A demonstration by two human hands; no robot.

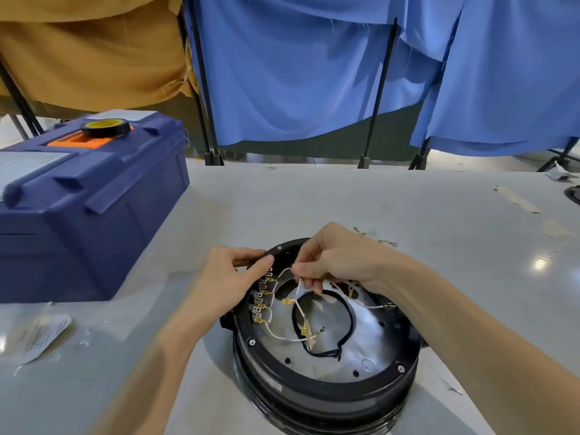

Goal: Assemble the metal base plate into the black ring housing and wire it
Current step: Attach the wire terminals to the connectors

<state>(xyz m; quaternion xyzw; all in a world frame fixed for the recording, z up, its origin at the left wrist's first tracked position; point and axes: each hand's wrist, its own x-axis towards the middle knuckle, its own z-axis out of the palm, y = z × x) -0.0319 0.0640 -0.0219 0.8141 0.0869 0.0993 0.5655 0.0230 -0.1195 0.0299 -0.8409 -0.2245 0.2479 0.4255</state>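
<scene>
The black ring housing (317,394) stands on the grey table just in front of me. The shiny metal base plate (367,337) sits inside it, held by hex bolts around the rim. Thin white wires (276,332) with brass terminals and a black wire loop (346,312) lie across the plate. A row of brass terminals (262,304) lines the left inner edge. My left hand (229,281) grips the housing's left rim, thumb by the terminals. My right hand (332,259) hovers over the plate's far side and pinches a white wire between its fingertips.
A dark blue plastic case (78,202) fills the table's left side, with a roll of black tape (105,127) on its lid. A plastic bag (37,337) lies near left. Loose terminals (387,243) lie behind the housing. Blue and tan cloths hang at the back.
</scene>
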